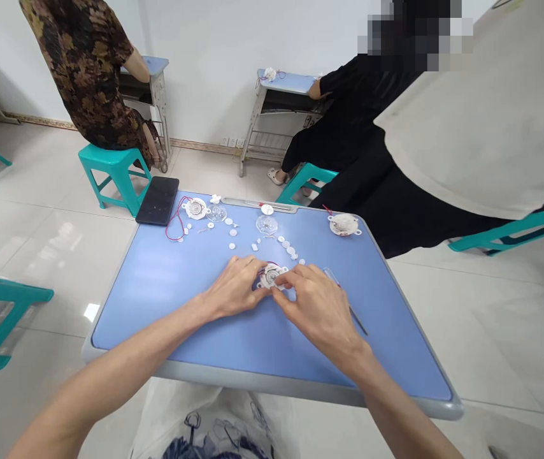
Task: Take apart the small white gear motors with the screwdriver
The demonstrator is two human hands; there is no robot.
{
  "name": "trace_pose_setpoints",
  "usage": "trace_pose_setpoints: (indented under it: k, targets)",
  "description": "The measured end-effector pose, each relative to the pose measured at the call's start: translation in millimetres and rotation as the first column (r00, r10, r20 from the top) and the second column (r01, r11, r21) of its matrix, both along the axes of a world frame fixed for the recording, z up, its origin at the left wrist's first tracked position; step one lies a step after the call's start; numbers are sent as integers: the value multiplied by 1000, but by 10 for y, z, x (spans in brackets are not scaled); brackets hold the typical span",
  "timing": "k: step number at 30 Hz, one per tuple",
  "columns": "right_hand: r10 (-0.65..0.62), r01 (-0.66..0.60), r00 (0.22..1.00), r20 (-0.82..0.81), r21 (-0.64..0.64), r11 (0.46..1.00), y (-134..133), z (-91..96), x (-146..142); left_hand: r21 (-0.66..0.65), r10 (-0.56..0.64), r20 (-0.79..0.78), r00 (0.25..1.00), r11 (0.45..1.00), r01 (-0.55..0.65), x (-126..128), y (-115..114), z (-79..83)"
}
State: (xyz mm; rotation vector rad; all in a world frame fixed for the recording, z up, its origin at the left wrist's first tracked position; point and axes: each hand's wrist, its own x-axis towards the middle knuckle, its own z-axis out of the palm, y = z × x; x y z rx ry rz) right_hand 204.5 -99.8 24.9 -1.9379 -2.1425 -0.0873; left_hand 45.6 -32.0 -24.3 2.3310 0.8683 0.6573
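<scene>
On the blue desk (205, 331) lies a round white plastic housing (272, 276) with side lugs and a red wire, between my two hands. My left hand (237, 284) closes its thumb and fingers on the left side of the housing. My right hand (314, 294) has its fingertips bunched over the housing's right half and middle; whether they pinch a small part there cannot be made out. Beside my right hand lies a thin screwdriver (358, 320), its clear handle partly hidden. Small white gears (287, 246) are lined up beyond my hands.
Another white housing (195, 208) with a red wire, clear round covers (267, 224) and loose white discs lie along the far side. A third housing (343, 224) sits at the far right. A black tablet-like slab (157, 201) overhangs the left corner. People sit on green stools (114, 167) ahead.
</scene>
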Motion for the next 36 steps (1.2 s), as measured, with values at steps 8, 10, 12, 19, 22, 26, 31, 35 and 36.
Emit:
trace_pose_setpoints:
  k: [8, 10, 12, 19, 22, 26, 31, 35, 36]
  targets:
    - [55, -49, 997, -48, 110, 993, -26, -118, 40, 10, 1, 14, 1000, 1000, -1, 1, 2, -13]
    - [72, -65, 995, -66, 109, 992, -31, -121, 54, 14, 3, 15, 1000, 1000, -3, 1, 0, -12]
    - [74, -67, 994, -84, 89, 994, -31, -110, 70, 18, 6, 9, 1000, 1000, -6, 2, -1, -12]
    - [85, -80, 990, -109, 55, 995, -4, -99, 123, 11, 1, -4, 1000, 1000, -1, -1, 1, 16]
    - [108, -97, 990, -92, 118, 988, -6, -123, 124, -2, 2, -2, 1000, 1000, -2, -2, -1, 27]
    - [143, -127, 987, -74, 188, 974, -22, -151, 129, -13, 6, -5, 1000, 1000, -6, 0, -3, 34]
    - [190, -166, 976, -109, 200, 966, -29, -122, 166, -27, 2, -1, 1000, 1000, -2, -2, -1, 31]
    - [219, -179, 959, -181, 212, 961, 13, -30, 235, -37, -3, 2, 1000, 999, 3, -5, -4, 40]
    - [225, -181, 955, -196, 216, 959, 37, -5, 258, -42, -4, -2, 1000, 999, 4, -5, -6, 47]
